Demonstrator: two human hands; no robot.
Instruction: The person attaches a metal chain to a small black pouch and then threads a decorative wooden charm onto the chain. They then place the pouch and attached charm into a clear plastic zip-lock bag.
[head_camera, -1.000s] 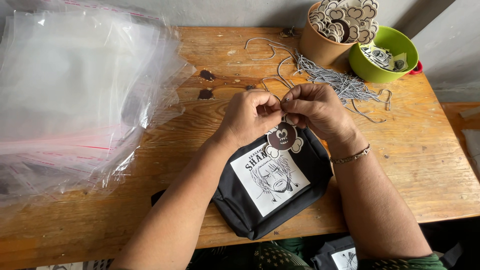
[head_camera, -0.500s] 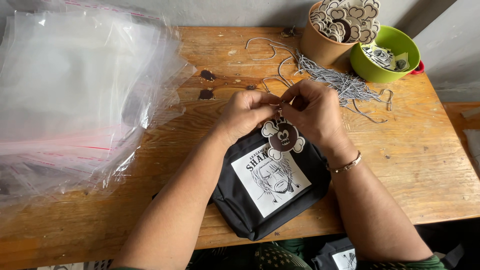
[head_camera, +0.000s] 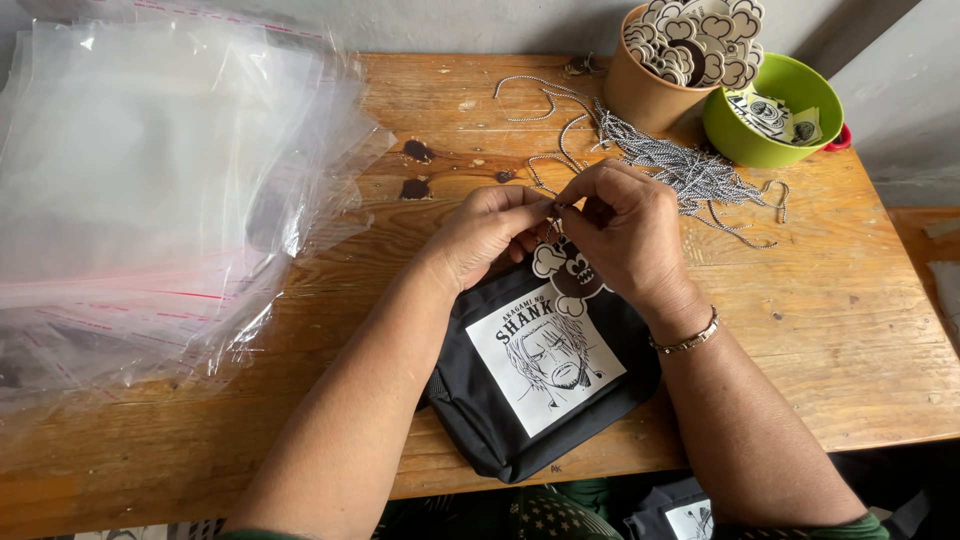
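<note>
A black fabric pouch (head_camera: 545, 385) with a white printed face patch lies at the wooden table's front edge. Over its top end my left hand (head_camera: 490, 235) and my right hand (head_camera: 625, 235) meet, fingertips pinched together on a thin black-and-white cord (head_camera: 553, 208). A skull-shaped card tag (head_camera: 567, 275) hangs just below the fingers, against the pouch. My right wrist wears a metal bracelet (head_camera: 685, 340).
A big stack of clear plastic bags (head_camera: 150, 190) covers the table's left side. A loose pile of cords (head_camera: 680, 165) lies behind my hands. A brown cup of skull tags (head_camera: 650, 90) and a green bowl (head_camera: 765, 140) stand at the back right.
The skull tag has turned and dropped lower against the pouch, now facing up. Both hands stayed pinched together above it, shifting only slightly.
</note>
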